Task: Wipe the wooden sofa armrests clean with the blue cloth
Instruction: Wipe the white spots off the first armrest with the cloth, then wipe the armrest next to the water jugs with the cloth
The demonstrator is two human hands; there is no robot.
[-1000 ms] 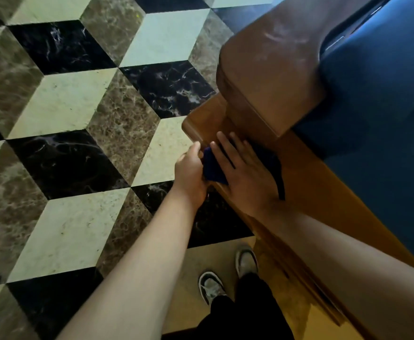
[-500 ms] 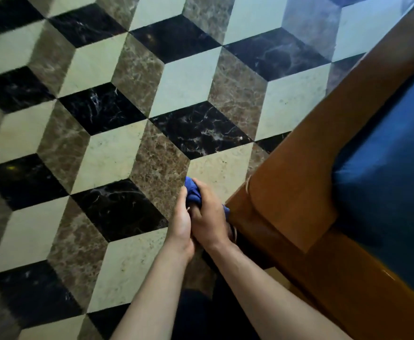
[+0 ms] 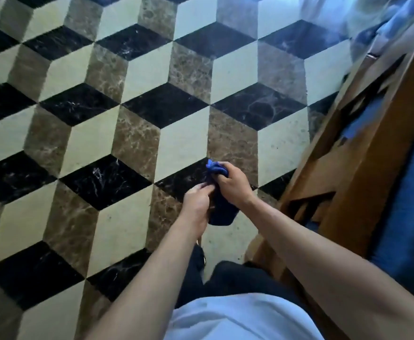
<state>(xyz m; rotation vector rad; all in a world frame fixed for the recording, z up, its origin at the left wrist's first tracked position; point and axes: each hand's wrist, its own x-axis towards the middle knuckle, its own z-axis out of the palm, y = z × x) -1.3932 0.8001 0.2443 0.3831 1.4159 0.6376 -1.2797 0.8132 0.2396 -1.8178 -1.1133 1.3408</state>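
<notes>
Two bare hands work one blue cloth (image 3: 219, 207) over the tiled floor (image 3: 127, 133), clear of the wooden sofa (image 3: 363, 165) at right: the right hand (image 3: 233, 185) grips its upper part, a bright tuft poking out past the fingers, while the left hand (image 3: 197, 201) pinches its near side. The cloth's lower half hangs dark and hard to make out. The sofa is cut off by the right edge, its blue cushion (image 3: 407, 217) only partly seen, the far right corner blurred; no writing is legible.

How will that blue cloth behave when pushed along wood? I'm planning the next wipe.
The blue cloth bunches in the right hand and sags by the left hand, so probably floppy and light. It would likely crumple unless pressed flat.
</notes>
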